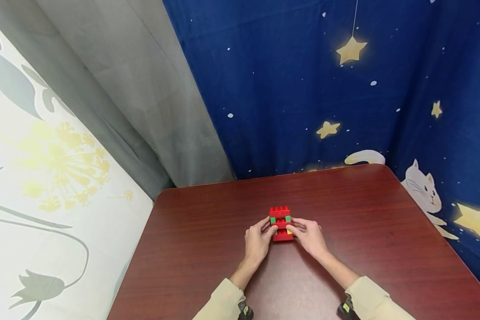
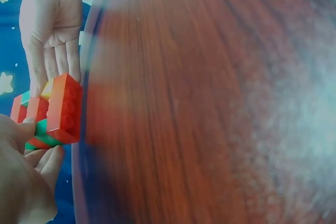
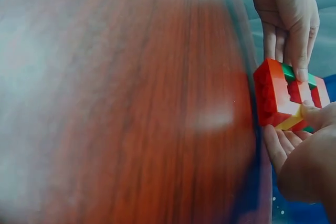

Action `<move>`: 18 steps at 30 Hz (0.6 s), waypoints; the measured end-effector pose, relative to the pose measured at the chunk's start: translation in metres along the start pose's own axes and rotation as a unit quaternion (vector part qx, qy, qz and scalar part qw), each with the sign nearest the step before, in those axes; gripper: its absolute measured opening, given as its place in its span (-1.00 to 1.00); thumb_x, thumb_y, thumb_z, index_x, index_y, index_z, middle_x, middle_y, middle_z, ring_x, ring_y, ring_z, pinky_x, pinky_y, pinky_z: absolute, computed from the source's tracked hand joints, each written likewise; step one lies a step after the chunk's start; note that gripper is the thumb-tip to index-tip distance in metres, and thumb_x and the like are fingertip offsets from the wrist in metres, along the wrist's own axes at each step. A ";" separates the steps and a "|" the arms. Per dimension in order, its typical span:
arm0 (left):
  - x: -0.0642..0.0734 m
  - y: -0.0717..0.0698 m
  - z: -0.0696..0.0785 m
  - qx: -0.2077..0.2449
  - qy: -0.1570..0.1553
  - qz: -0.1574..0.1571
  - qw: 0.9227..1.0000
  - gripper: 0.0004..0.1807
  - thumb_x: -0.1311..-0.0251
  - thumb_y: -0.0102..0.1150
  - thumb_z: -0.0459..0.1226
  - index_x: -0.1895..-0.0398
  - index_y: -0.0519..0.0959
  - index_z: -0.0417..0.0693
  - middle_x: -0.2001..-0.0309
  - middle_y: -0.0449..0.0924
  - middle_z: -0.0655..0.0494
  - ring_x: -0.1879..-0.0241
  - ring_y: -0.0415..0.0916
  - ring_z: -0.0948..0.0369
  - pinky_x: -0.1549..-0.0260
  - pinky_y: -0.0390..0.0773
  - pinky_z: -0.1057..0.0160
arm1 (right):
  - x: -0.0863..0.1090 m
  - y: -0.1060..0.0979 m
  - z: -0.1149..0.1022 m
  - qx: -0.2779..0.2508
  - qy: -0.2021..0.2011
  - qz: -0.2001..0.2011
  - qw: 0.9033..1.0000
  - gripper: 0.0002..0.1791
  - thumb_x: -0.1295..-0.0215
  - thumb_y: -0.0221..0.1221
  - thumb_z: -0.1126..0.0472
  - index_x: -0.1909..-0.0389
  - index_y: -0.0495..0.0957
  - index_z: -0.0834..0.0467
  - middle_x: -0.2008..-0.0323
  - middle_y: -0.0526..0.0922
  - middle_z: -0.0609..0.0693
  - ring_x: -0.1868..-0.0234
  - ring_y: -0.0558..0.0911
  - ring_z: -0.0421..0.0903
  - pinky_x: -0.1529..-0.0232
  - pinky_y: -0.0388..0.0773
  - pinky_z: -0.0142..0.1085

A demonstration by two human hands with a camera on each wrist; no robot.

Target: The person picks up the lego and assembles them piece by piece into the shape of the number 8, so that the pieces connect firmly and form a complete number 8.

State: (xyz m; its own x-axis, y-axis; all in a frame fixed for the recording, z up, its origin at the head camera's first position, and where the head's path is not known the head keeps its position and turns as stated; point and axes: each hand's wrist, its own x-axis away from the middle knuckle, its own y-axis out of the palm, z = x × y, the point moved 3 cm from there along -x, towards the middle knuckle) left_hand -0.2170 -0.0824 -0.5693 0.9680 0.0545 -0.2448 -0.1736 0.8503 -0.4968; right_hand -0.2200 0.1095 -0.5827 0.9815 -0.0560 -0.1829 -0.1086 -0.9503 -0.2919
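Observation:
A small toy-brick structure sits between both hands above the middle of the table. Red bricks form three levels, with green and yellow pieces between them and gaps at the centre. My left hand pinches its left side, thumb on the near face and fingers behind. On the opposite side my right hand pinches it the same way, its thumb by a yellow piece. In the left wrist view the red end brick shows its studs. The right wrist view shows the yellow piece near the right thumb.
The dark red-brown wooden table has rounded far corners. Behind it hang a blue curtain with stars and a grey curtain. A white floral panel stands along the left edge.

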 end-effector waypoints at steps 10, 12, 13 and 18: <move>-0.005 -0.001 -0.003 -0.047 -0.016 0.000 0.999 -0.60 -0.28 0.52 -0.08 -0.10 0.81 -0.06 0.13 0.83 0.09 0.08 0.78 0.26 -0.06 0.70 0.00 | -0.007 0.002 -0.001 0.036 0.036 -0.003 0.999 -0.62 -0.25 0.54 0.21 0.00 0.78 0.36 0.17 0.82 0.25 0.15 0.84 0.11 0.22 0.78 -0.19; -0.007 -0.001 -0.004 -0.054 -0.017 -0.002 0.998 -0.61 -0.27 0.53 -0.08 -0.08 0.81 -0.07 0.14 0.84 0.08 0.09 0.78 0.25 -0.02 0.72 0.03 | -0.009 0.003 -0.002 0.037 0.039 -0.004 0.999 -0.61 -0.24 0.55 0.22 0.01 0.78 0.37 0.17 0.82 0.25 0.19 0.84 0.10 0.28 0.77 -0.24; -0.008 -0.001 -0.004 -0.057 -0.018 -0.003 0.998 -0.62 -0.27 0.53 -0.09 -0.06 0.82 -0.08 0.14 0.84 0.07 0.10 0.79 0.24 -0.01 0.73 0.03 | -0.009 0.003 -0.003 0.039 0.036 -0.004 0.999 -0.62 -0.24 0.55 0.22 0.02 0.78 0.38 0.18 0.81 0.26 0.21 0.85 0.09 0.32 0.77 -0.25; -0.013 -0.001 -0.006 -0.069 -0.010 -0.006 0.998 -0.67 -0.27 0.54 -0.09 0.00 0.84 -0.07 0.19 0.84 0.07 0.09 0.79 0.20 0.05 0.74 0.04 | -0.013 0.005 -0.004 0.067 0.036 0.001 0.997 -0.64 -0.25 0.55 0.19 0.05 0.80 0.36 0.21 0.82 0.23 0.33 0.85 0.00 0.38 0.74 -0.27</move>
State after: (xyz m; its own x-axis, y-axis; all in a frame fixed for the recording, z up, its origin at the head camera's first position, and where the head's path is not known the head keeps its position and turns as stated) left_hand -0.2302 -0.0872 -0.5703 0.9733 0.0568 -0.2226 -0.1843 0.7714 -0.6090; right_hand -0.2329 0.1042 -0.5776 0.9896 -0.0842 -0.1168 -0.1257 -0.9009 -0.4154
